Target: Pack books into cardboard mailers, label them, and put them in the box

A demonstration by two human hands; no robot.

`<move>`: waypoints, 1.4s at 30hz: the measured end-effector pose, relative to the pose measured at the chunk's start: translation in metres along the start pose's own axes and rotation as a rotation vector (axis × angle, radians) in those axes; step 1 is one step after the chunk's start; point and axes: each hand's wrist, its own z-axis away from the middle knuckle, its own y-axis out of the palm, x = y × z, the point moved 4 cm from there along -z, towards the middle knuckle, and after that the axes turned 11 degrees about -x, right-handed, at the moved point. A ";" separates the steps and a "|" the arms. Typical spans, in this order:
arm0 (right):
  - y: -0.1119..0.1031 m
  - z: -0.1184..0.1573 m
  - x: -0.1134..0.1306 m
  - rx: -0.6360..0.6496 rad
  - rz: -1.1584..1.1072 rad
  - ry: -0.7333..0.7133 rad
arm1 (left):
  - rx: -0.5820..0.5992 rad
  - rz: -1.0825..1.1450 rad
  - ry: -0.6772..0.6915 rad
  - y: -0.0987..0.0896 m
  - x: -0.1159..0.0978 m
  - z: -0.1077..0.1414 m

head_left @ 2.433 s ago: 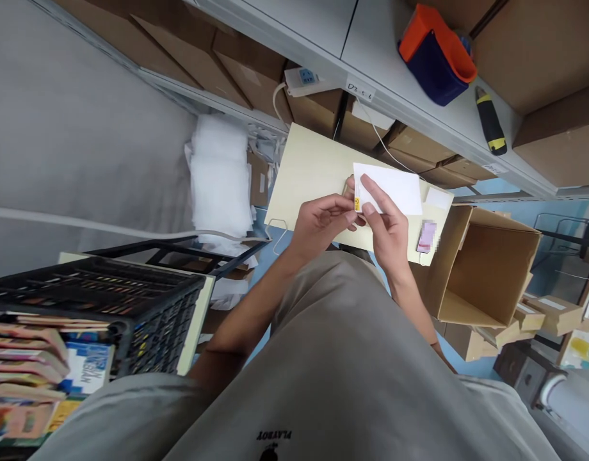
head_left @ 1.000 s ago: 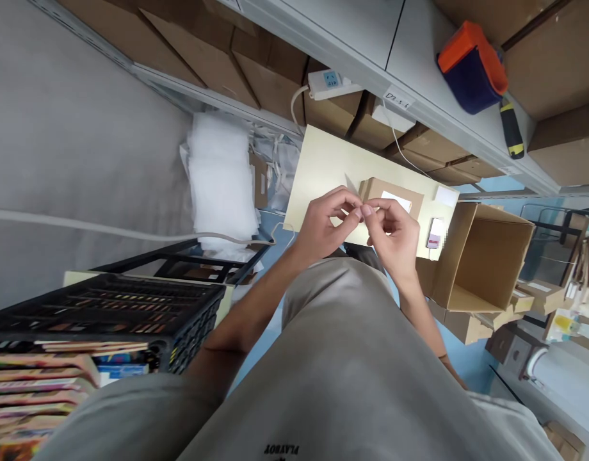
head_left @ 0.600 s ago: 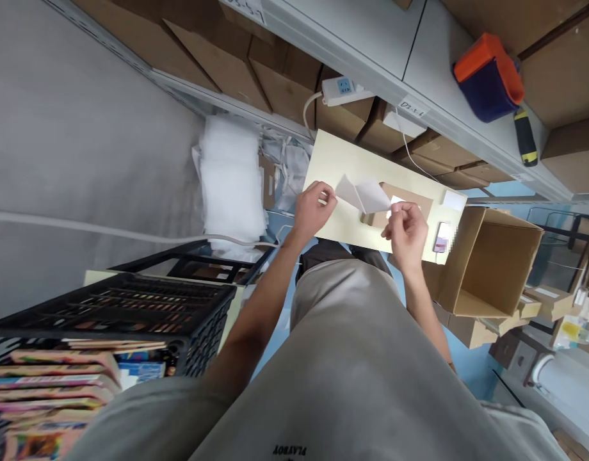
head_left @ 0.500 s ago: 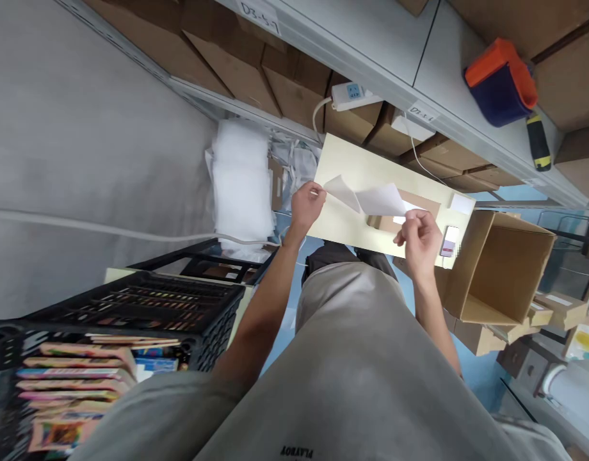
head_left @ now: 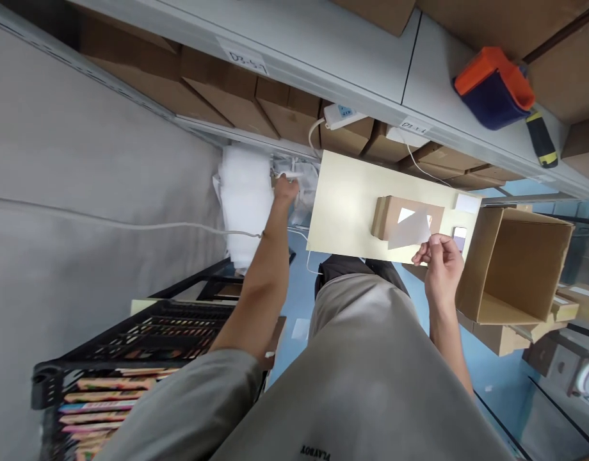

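Observation:
My right hand (head_left: 438, 253) pinches a corner of a thin, translucent white sheet (head_left: 410, 230), which hangs over a brown cardboard packet with a white label (head_left: 406, 215). The packet lies on a pale yellow board (head_left: 345, 205). My left hand (head_left: 285, 187) is stretched out past the board's left end, over a heap of crumpled translucent wrapping (head_left: 305, 195). A whitish strip shows at its fingertips, and whether the hand grips it is unclear. A phone (head_left: 459, 238) and a small white card (head_left: 467, 203) lie at the board's right end.
An open cardboard box (head_left: 491, 307) stands right of the board. White foam sheets (head_left: 246, 205) are stacked at left, behind a black crate (head_left: 49, 384) of thin packets. A grey shelf (head_left: 294, 38) runs across the top, holding an orange and blue holder (head_left: 491, 89). A cable crosses the left side.
My left hand has left the white sheet and moved left and up to the wrapping heap. My right hand, still with the sheet, has shifted right and slightly down, and the sheet's left part has swung down.

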 end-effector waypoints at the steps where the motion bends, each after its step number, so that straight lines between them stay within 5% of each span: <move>1: -0.004 -0.002 -0.002 -0.019 -0.007 0.005 | -0.021 -0.003 -0.023 0.000 -0.005 0.002; 4: -0.013 -0.010 -0.010 -0.051 -0.013 0.022 | -0.084 0.126 -0.022 0.002 -0.023 0.030; 7: -0.020 -0.024 -0.022 -0.042 -0.016 0.045 | -0.055 0.286 0.058 0.010 -0.046 0.088; 11: -0.028 -0.044 -0.040 0.027 -0.018 0.051 | 0.165 0.557 0.177 0.027 -0.078 0.192; 15: -0.038 -0.053 -0.055 0.070 0.038 -0.030 | 0.372 0.660 0.124 0.043 -0.099 0.285; 18: -0.045 -0.055 -0.065 0.128 0.139 -0.161 | 0.445 0.754 0.027 0.055 -0.111 0.328; 25: -0.060 -0.054 -0.090 0.305 0.224 -0.515 | 0.400 0.903 -0.209 0.076 -0.127 0.364; 36: -0.082 -0.047 -0.112 0.502 0.412 -0.801 | 0.223 1.013 -0.286 0.095 -0.141 0.402; 42: -0.096 -0.055 -0.115 0.670 0.373 -0.715 | 0.170 0.964 -0.340 0.103 -0.131 0.397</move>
